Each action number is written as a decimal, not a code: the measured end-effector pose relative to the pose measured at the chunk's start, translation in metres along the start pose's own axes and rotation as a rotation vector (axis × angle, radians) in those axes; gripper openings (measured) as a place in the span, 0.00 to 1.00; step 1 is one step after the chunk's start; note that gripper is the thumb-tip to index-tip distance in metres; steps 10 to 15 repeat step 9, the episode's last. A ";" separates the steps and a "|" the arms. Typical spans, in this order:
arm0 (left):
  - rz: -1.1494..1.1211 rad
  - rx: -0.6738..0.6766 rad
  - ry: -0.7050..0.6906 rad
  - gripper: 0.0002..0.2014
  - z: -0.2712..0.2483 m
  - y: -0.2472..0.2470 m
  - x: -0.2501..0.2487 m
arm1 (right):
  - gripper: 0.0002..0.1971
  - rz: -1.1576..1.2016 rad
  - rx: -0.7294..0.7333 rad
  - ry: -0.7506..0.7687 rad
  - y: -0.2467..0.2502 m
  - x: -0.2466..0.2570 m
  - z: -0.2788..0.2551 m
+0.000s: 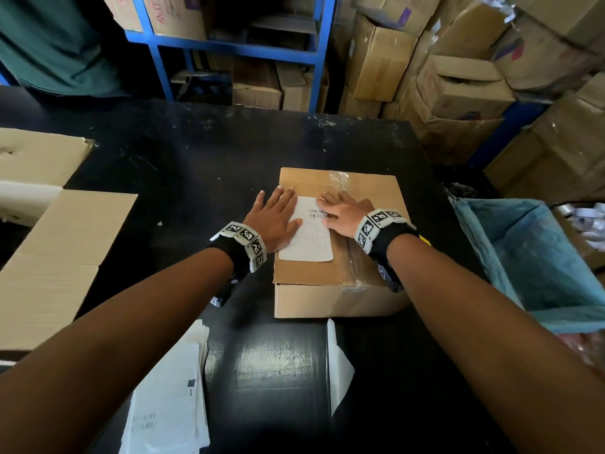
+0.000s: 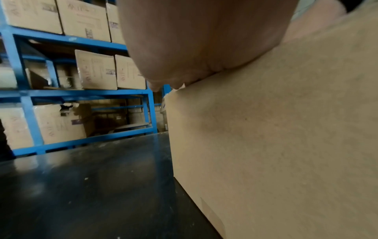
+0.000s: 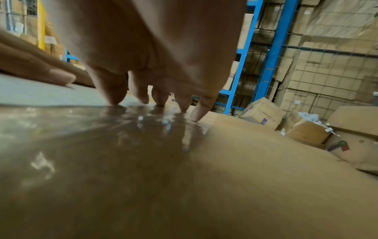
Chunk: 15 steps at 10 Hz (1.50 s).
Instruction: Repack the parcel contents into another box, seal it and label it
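Observation:
A closed brown cardboard box sits on the black table, its top sealed with clear tape. A white label with a barcode lies flat on the lid. My left hand presses flat on the label's left side, fingers straight. My right hand presses flat on the label's upper right, fingers spread onto the tape. In the right wrist view my fingertips touch the shiny tape beside the label. The left wrist view shows my palm on the box's top edge.
A large open carton stands at the left. Loose paper sheets and a white backing strip lie near the front edge. A bin with a blue liner is at the right. Blue shelving and stacked cartons stand behind.

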<state>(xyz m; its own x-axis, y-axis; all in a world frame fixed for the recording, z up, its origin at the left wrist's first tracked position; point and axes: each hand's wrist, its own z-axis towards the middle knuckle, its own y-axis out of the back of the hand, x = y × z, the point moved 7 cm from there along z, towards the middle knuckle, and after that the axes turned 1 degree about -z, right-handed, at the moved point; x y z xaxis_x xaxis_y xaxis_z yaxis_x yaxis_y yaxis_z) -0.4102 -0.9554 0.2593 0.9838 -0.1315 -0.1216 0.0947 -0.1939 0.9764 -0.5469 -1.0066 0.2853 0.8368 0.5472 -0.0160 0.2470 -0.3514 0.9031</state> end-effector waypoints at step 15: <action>-0.448 -0.283 -0.246 0.27 -0.096 0.023 -0.040 | 0.16 0.589 -0.412 -0.060 0.028 -0.028 -0.077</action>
